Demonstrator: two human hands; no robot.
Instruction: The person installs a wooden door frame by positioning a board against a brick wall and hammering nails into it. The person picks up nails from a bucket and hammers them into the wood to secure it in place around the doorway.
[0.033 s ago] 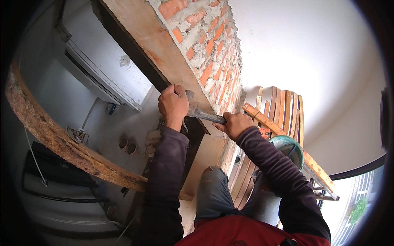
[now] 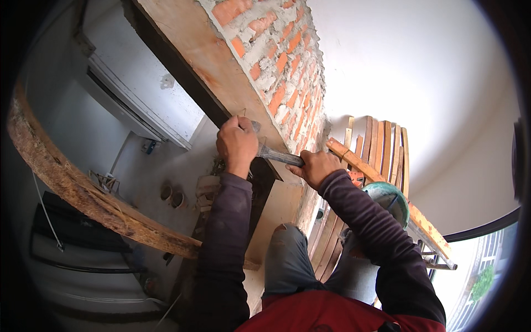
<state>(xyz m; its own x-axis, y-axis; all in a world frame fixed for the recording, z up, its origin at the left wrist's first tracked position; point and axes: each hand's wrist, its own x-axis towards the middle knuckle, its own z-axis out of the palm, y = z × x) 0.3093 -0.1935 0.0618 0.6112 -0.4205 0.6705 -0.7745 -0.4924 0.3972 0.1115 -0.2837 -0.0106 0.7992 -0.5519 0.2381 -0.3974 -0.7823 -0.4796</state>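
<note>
A red shirt (image 2: 310,311) showed at the bottom, with the knees of blue jeans (image 2: 285,263) just past it. Two dark sleeves (image 2: 224,232) reached up and forward. The right hand (image 2: 322,169) was closed tight around the end of the handle of a hammer (image 2: 281,156). The hammer lay slantwise between the two hands, over the low end of a wooden board (image 2: 221,66). Its head was right by the left hand (image 2: 239,143), and part of it was hidden. The left hand was curled up small, with its thumb and fingers close together, but I could not tell what it held, or if it held anything. A thin bit (image 2: 244,112) poked up just beside it, too small to make out.

Next to the board was a wall of orange bricks (image 2: 282,61) with lumpy gray stuff between them. On the left, a rough brown beam (image 2: 77,171) looked bent.

Over to the right sat a green bucket (image 2: 381,189), near a long plank (image 2: 359,161). Behind the plank were many wooden strips (image 2: 381,149), side by side. Lower down on the left, two pots (image 2: 178,199) stood on the gray floor (image 2: 141,182). A big white wall (image 2: 398,61) rose at the back, and a green plant (image 2: 483,285) showed far off to the right.
</note>
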